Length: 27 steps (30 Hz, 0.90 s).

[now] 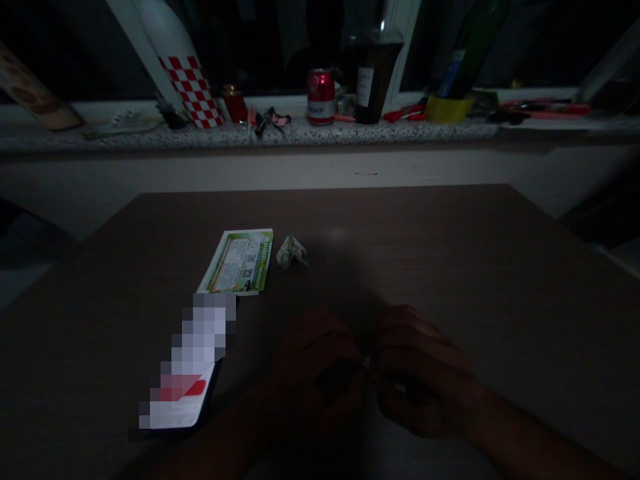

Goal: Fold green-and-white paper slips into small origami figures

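My left hand (315,373) and my right hand (420,373) meet low over the dark brown table (450,267), fingers curled and pinched together around something small and pale between them. The dim light hides what it is. Beyond the hands lies a small folded paper piece (293,252), and to its left a stack of green-bordered printed slips (240,262). A phone with a lit screen (193,363) lies left of my left hand.
A speckled stone window sill (225,137) runs along the back. On it stand a red-and-white checkered bottle (187,87), a red can (321,97), a dark bottle (373,83), a yellow cup (445,107) and red-handled tools (405,110).
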Motion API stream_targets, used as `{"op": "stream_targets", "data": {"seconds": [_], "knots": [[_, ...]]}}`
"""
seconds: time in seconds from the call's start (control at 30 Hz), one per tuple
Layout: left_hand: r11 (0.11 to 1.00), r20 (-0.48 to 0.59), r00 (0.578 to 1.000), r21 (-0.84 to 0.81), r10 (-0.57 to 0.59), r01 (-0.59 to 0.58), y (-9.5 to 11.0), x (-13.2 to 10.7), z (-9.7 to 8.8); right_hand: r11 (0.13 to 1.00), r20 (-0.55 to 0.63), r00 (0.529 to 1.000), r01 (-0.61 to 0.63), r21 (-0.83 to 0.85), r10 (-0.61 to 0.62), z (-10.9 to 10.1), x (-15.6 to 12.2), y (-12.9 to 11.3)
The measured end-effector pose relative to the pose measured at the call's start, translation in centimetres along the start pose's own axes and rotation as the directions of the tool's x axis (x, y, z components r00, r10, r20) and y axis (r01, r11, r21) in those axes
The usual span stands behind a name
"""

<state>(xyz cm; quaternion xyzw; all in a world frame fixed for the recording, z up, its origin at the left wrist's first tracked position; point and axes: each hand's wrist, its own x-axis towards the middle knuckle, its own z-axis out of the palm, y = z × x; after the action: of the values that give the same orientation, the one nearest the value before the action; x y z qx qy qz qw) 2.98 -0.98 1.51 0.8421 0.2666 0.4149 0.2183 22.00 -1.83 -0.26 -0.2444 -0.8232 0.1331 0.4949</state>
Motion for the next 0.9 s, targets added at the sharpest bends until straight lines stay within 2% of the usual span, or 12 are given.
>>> {"op": "stream_targets", "data": {"seconds": [0.37,0.63,0.8,0.9], "knots": [[0.999,-0.003,0.999,-0.005,0.043,-0.043,-0.69,-0.48,0.19,0.997,0.026,0.999,-0.025,0.075,0.023,0.25,0.22,0.01],[0.994,0.08,0.993,0.059,0.085,-0.09,-0.7,-0.41,0.58,0.998,0.157,0.986,-0.06,-0.018,0.062,0.35,-0.48,0.39],[0.994,0.096,0.995,0.1,0.028,-0.037,-0.66,-0.51,0.28,0.997,0.091,0.995,-0.051,0.049,0.047,0.45,-0.29,0.47],[0.995,0.104,0.994,0.091,0.036,-0.045,-0.64,-0.52,0.13,0.998,0.078,0.996,-0.053,0.044,0.05,0.44,-0.22,0.46]]}}
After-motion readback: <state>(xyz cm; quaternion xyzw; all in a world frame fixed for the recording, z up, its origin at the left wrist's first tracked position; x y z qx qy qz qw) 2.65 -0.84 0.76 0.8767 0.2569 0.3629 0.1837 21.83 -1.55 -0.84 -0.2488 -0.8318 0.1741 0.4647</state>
